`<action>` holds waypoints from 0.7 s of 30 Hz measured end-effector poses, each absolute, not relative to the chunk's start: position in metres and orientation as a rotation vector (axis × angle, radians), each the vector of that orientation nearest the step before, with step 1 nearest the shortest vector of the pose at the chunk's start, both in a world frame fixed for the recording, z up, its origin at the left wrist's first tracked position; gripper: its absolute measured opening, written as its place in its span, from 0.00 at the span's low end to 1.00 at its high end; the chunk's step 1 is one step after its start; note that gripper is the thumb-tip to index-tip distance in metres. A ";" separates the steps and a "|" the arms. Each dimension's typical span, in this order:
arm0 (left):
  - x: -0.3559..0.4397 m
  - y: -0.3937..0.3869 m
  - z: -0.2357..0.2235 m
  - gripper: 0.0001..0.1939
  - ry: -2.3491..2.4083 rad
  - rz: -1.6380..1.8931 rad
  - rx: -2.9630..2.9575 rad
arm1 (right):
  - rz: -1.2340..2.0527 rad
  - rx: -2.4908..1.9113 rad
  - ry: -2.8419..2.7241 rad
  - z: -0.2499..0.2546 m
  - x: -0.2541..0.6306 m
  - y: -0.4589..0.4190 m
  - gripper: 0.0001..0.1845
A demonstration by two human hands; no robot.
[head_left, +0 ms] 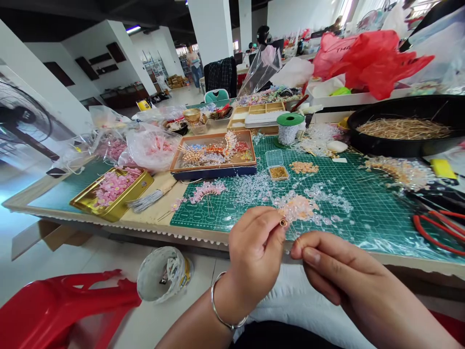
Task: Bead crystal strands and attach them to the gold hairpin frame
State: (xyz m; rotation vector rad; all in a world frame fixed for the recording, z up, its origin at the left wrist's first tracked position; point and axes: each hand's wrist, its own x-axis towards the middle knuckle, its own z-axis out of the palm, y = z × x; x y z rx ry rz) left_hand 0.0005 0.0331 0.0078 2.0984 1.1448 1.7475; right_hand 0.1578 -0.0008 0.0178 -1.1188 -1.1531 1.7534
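Observation:
My left hand point(256, 247) is closed in a pinch near the mat's front edge, with a small gold ring point(283, 223) showing at its fingertips. Just beyond those fingertips is a beaded spray point(300, 207) of peach petals and clear beads; it appears held there, though the grip itself is partly hidden. Thin wire point(293, 236) runs down from it to my right hand point(327, 259), whose thumb and forefinger are pressed together on it. Loose clear beads point(252, 188) and peach petal pieces point(304, 167) lie on the green cutting mat point(374, 213) behind both hands.
A pink beaded piece point(208, 192), an open box of gold beads point(279, 173) and an ornament tray point(214, 167) stand at centre. Left is a gold tin point(109, 208); right, a black pan point(403, 143) and red-handled pliers point(436, 232). A bin point(160, 286) and red stool point(69, 305) are below.

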 end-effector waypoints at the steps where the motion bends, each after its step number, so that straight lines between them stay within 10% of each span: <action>1: 0.001 0.033 0.008 0.07 1.158 1.728 2.077 | 1.720 -1.143 -1.196 0.020 0.159 0.001 0.17; 13: 0.001 0.028 0.016 0.02 1.140 1.575 1.930 | 1.836 -1.239 -1.098 0.035 0.166 -0.004 0.19; 21: -0.002 0.027 0.017 0.04 1.126 1.585 1.927 | 0.585 -1.355 -1.984 0.031 0.171 -0.002 0.12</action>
